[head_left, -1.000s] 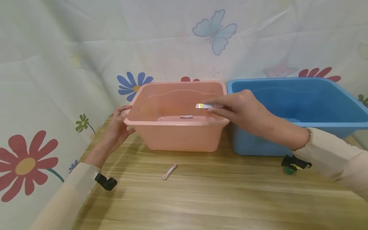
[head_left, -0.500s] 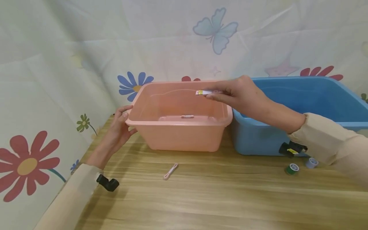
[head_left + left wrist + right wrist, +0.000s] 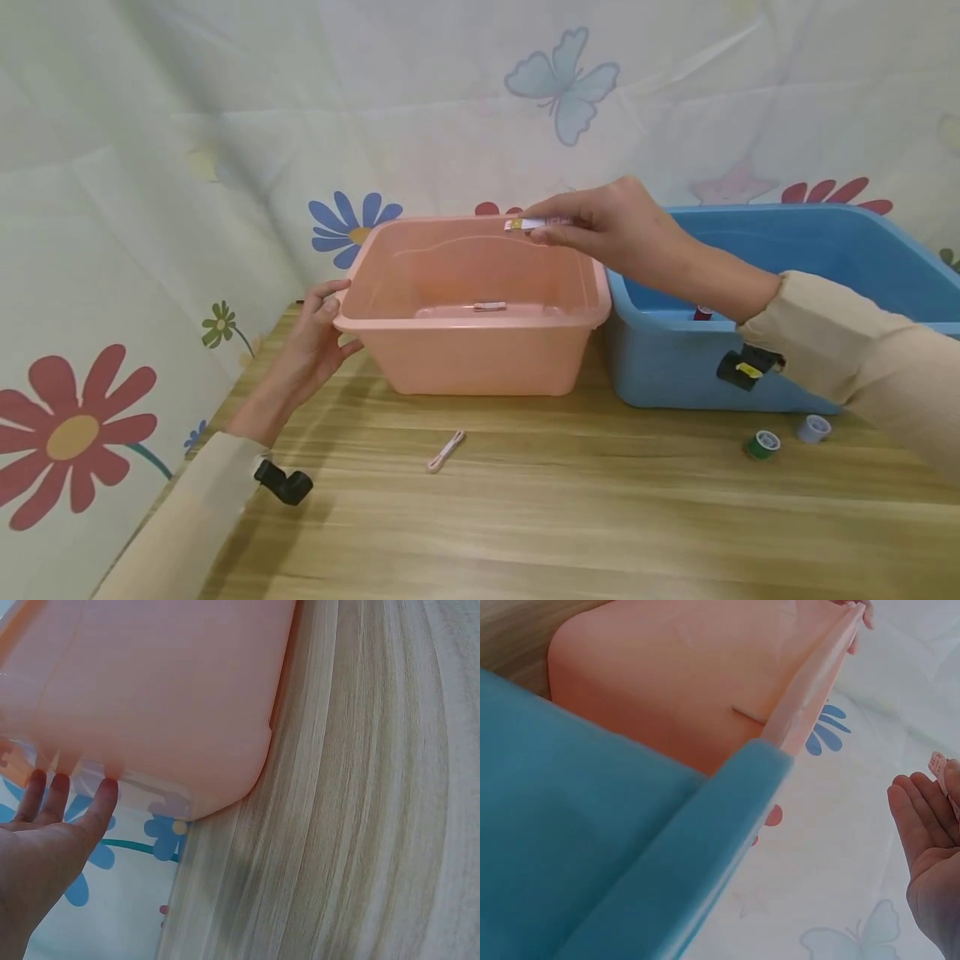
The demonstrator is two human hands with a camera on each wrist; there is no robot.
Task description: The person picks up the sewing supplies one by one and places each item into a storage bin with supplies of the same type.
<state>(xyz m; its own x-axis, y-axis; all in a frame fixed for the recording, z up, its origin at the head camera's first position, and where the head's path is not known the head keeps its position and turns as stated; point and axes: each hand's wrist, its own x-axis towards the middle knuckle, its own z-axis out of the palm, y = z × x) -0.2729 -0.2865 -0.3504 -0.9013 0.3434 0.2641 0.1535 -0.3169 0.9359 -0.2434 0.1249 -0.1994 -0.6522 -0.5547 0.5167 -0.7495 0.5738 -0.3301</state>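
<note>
My left hand (image 3: 315, 333) holds the left rim of a pink plastic bin (image 3: 472, 358). In the left wrist view, several fingertips (image 3: 101, 802) touch the bin's outer wall. Above the bin's back right part, my right hand (image 3: 622, 229) pinches a flat folded strip (image 3: 528, 224), pale pink and white with a yellow end; it looks like a measuring tape. The right wrist view catches only part of this hand (image 3: 937, 832) and a pink, marked end of the strip. A small folded pink strip (image 3: 490, 307) lies inside the bin. Another folded pink strip (image 3: 446, 452) rests on the table before it.
A blue bin (image 3: 675, 367) stands right of the pink one, with a small red spool (image 3: 702, 314) inside. On the wooden table (image 3: 525, 517), a green spool (image 3: 762, 445) and a whitish spool (image 3: 813, 429) sit before the blue bin. A floral cloth (image 3: 450, 108) hangs behind.
My right hand has risen and shifted slightly back and left with the pinched strip, uncovering the spools. The pink bin has shifted slightly right. My left hand stays on its rim.
</note>
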